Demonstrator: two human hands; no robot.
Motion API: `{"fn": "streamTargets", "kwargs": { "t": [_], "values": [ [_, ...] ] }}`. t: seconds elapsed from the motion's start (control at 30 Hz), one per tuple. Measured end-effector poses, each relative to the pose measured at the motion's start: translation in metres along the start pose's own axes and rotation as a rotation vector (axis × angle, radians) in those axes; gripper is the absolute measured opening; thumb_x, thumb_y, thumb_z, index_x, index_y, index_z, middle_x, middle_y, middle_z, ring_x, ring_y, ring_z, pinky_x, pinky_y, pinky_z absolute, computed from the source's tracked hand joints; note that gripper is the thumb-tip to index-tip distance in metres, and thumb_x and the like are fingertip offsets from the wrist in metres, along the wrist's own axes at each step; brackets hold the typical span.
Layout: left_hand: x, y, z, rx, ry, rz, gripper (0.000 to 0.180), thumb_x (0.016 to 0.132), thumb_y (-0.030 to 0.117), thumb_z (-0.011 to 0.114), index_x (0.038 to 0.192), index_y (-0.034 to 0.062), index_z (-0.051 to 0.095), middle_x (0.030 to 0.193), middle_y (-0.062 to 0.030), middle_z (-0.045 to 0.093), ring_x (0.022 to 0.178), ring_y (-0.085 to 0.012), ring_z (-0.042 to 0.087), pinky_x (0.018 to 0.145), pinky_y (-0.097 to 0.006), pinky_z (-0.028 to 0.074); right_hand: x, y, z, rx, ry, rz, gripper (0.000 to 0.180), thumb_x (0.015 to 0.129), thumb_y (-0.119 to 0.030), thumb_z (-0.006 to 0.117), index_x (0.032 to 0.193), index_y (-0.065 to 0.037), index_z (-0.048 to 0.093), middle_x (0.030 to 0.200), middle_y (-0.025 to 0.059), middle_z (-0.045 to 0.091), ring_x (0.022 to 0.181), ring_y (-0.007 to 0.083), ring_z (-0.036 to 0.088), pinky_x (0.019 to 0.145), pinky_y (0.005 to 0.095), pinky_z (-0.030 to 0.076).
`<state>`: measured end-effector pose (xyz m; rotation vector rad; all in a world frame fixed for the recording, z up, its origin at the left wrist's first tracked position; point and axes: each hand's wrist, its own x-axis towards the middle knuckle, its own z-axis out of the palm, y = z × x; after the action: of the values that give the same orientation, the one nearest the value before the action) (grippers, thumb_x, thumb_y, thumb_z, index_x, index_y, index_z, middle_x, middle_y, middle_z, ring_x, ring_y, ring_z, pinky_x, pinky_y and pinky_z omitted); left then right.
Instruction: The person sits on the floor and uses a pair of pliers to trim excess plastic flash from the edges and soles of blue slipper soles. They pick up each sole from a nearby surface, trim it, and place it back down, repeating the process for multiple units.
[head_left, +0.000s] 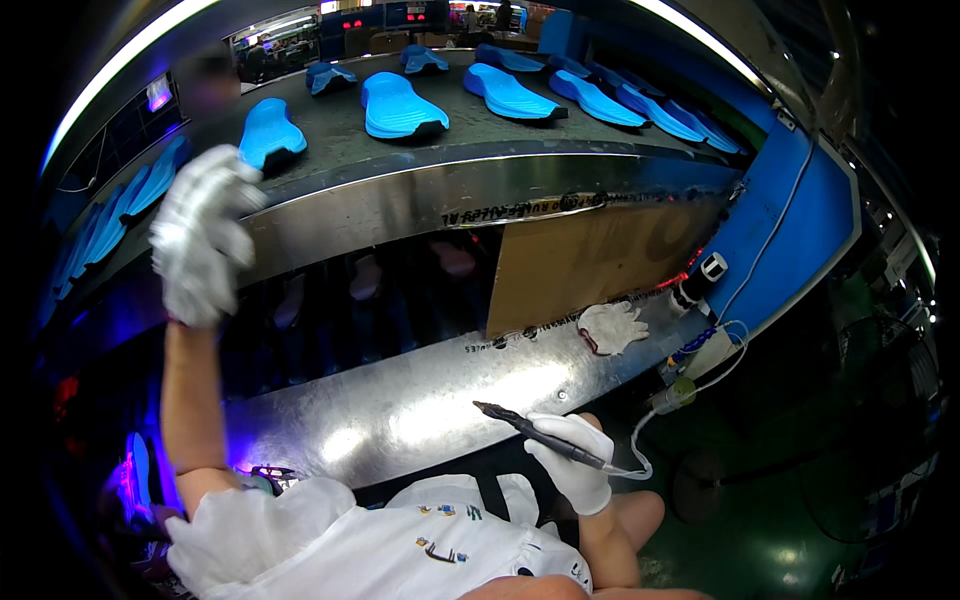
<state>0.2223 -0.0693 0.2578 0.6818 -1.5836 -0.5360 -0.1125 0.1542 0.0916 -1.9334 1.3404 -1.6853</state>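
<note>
My left hand (203, 238), in a white glove, is raised at the left over the front edge of the conveyor. Motion blurs it somewhat, but its fingers are apart and nothing shows in them. Its fingertips are close to a bright blue shoe sole (270, 133) on the belt; whether they touch it I cannot tell. Low at the right, my gloved right hand (572, 458) grips a dark, pen-shaped brush (540, 435). The brush's brown tip points to the upper left, above the metal ledge. A thin pale hose runs from its rear end to the right.
More blue soles (400, 106) lie along the dark conveyor belt (335, 135). Below, a cardboard sheet (590, 265) leans behind the shiny metal ledge (400, 410), where a spare white glove (613, 328) lies. A blue panel (800, 225) stands at the right. Pinkish soles sit on the shadowed lower level.
</note>
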Motion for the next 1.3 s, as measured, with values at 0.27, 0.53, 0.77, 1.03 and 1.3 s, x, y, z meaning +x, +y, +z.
{"fn": "streamTargets", "kwargs": {
  "t": [0.27, 0.53, 0.77, 1.03, 1.3],
  "values": [
    [0.111, -0.099, -0.267, 1.854, -0.137, -0.557, 0.051, 0.096, 0.025, 0.055, 0.144, 0.0142, 0.044, 0.147, -0.0171, 0.045, 0.134, -0.0359, 0.044, 0.109, -0.047, 0.039, -0.001, 0.002, 0.022, 0.053, 0.047, -0.004, 0.03, 0.071, 0.006, 0.079, 0.099, 0.003, 0.068, 0.096, 0.0172, 0.072, 0.081, 0.024, 0.071, 0.073, 0.0304, 0.056],
    [0.076, -0.074, -0.203, 1.471, 0.086, -0.082, 0.022, 0.09, 0.017, 0.061, 0.106, 0.0011, 0.061, 0.104, -0.0165, 0.065, 0.093, -0.0328, 0.066, 0.09, -0.041, 0.052, -0.008, 0.001, 0.011, -0.097, 0.083, 0.023, 0.027, 0.071, 0.001, 0.08, 0.095, 0.002, 0.068, 0.081, 0.0123, 0.069, 0.07, 0.0214, 0.067, 0.064, 0.0293, 0.051],
    [-0.095, -0.026, 0.005, 0.638, 0.516, 0.432, 0.027, 0.077, -0.004, 0.075, 0.101, -0.0005, 0.065, 0.101, -0.0139, 0.063, 0.094, -0.0298, 0.063, 0.085, -0.04, 0.051, -0.039, 0.02, 0.008, 0.147, 0.387, 0.379, 0.02, 0.089, -0.008, 0.069, 0.106, 0.001, 0.063, 0.084, 0.004, 0.066, 0.06, 0.0072, 0.056, 0.055, 0.0199, 0.045],
    [-0.266, -0.102, 0.163, -0.077, -0.589, 0.436, 0.03, 0.066, 0.006, 0.083, 0.092, 0.0065, 0.068, 0.104, -0.0191, 0.064, 0.099, -0.0337, 0.063, 0.087, -0.044, 0.051, -0.059, 0.024, -0.01, 0.1, 0.686, 0.567, 0.021, 0.089, -0.001, 0.064, 0.109, 0.003, 0.06, 0.085, 0.008, 0.066, 0.056, 0.006, 0.055, 0.052, 0.0181, 0.045],
    [-0.262, -0.15, 0.207, -1.015, -0.481, -1.363, 0.062, 0.094, 0.06, 0.042, 0.128, 0.01, 0.053, 0.115, -0.0171, 0.061, 0.084, -0.0241, 0.056, 0.068, -0.035, 0.047, -0.074, 0.036, -0.012, 0.236, 0.827, 0.736, 0.019, 0.089, -0.004, 0.064, 0.106, 0.004, 0.06, 0.079, 0.0072, 0.063, 0.056, 0.0073, 0.056, 0.052, 0.0192, 0.047]
  ]
}}
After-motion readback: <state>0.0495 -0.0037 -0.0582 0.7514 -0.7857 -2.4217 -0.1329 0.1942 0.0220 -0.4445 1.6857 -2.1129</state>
